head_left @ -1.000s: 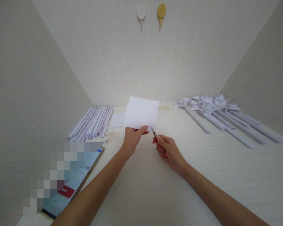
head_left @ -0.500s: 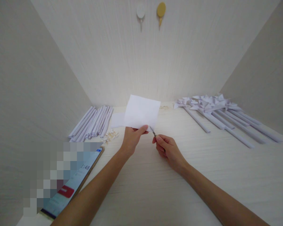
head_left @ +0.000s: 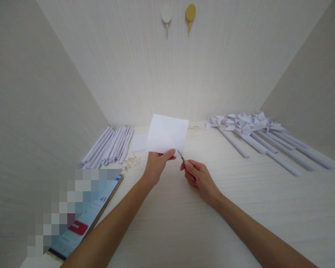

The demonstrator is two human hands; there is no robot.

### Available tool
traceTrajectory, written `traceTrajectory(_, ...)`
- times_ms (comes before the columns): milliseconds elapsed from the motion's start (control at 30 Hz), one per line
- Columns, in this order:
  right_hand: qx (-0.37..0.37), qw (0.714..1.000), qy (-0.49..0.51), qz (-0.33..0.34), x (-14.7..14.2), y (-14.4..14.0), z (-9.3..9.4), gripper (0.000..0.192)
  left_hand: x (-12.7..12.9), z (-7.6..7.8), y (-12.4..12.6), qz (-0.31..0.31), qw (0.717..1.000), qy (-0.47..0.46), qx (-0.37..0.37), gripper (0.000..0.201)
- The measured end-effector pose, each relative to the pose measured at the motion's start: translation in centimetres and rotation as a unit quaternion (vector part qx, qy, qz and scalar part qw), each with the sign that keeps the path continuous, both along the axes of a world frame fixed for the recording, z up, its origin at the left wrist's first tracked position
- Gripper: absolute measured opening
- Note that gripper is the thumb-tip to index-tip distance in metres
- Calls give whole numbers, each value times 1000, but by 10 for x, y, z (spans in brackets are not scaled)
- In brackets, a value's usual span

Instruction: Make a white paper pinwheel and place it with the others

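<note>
The pale desk [head_left: 240,208] filled the lower frame. At centre, the left hand [head_left: 156,165] kept its grip clamped on the lower edge of a white paper square [head_left: 167,133]. Just right, the right hand [head_left: 198,178] gripped small scissors [head_left: 181,157], the tips touching the paper's lower right corner.

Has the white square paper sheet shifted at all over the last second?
No. The white square paper sheet keeps its place in the left hand, its top edge level with the bundle of rolled paper tubes.

The single head view looks forward and down, close over a pale desk [head_left: 240,208] toward its back wall [head_left: 167,74].
</note>
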State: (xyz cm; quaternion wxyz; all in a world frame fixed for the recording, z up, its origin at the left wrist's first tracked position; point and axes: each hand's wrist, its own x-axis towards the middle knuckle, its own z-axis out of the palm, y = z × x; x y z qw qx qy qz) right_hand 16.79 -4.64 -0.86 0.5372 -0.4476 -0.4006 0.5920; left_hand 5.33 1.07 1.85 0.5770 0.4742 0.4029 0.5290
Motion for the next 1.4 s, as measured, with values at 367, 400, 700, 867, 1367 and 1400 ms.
traceTrajectory(367,-2,1000,10,3,1,0,-1,27,2,-2,-1,-2,1000,10,-7,31)
traceTrajectory(400,-1,1000,10,2,1,0,-1,27,2,-2,-2,-3,1000,12,-7,31)
traceTrajectory(700,-2,1000,27,2,0,2,0,28,3,0,-4,-3,1000,27,-13,28)
traceTrajectory(867,-4,999,34,5,0,1,1,28,3,-1,-4,-2,1000,29,-10,29)
traceTrajectory(1367,0,999,44,-4,0,1,-1,28,4,-2,-5,-20,999,33,-11,17)
traceTrajectory(1400,0,999,45,-5,0,2,-1,28,4,-2,-6,-21,999,38,-10,16)
